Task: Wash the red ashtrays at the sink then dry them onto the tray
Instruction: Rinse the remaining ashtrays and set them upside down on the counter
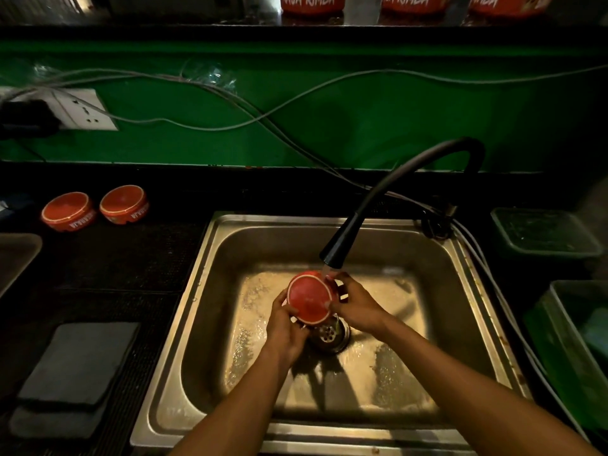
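Observation:
A round red ashtray [308, 297] with a white rim is held tilted over the steel sink [230, 245], just under the black faucet head [335, 250] where water runs. My left hand [285, 324] grips its lower left edge. My right hand [353, 302] holds its right side, fingers curled over the rim. Two more red ashtrays [68, 210] [124, 204] stand upside down on the dark counter at the left. A tray edge [16, 255] shows at the far left.
Grey folded cloths [79, 363] lie on the counter at front left. Green plastic containers [546, 235] [572, 340] stand right of the sink. Cables [263, 110] and a wall socket [82, 108] hang on the green wall behind. The drain [329, 334] sits under the ashtray.

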